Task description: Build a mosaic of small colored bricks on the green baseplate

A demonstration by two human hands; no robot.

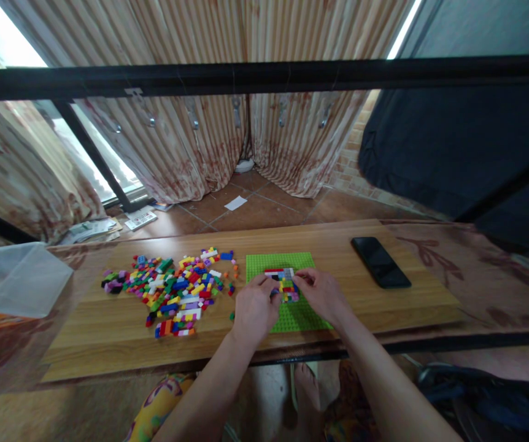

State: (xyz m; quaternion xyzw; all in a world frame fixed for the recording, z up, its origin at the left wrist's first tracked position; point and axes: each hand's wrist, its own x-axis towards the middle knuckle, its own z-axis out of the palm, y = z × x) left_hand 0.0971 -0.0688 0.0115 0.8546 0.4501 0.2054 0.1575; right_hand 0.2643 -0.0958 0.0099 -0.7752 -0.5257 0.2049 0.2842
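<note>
A green studded baseplate [302, 317] lies on the wooden board. On its middle sits a small build of toy bricks [287, 286] in red, yellow, grey, white and other colours. My left hand [258, 302] is at the left side of the build, fingers curled in with the thumb near the index finger. From the right, my right hand [320, 293] reaches to the build's edge, thumb and fingertips pinched together. Whatever either hand may hold between its fingertips is too small or too hidden to make out.
A spread heap of loose toy bricks [179, 285] covers the board's left part. To the right lies a black phone [381, 263] on the wooden board [338, 239]. A translucent plastic bin [20, 276] stands at far left. A dark bar [264, 78] crosses beyond the board.
</note>
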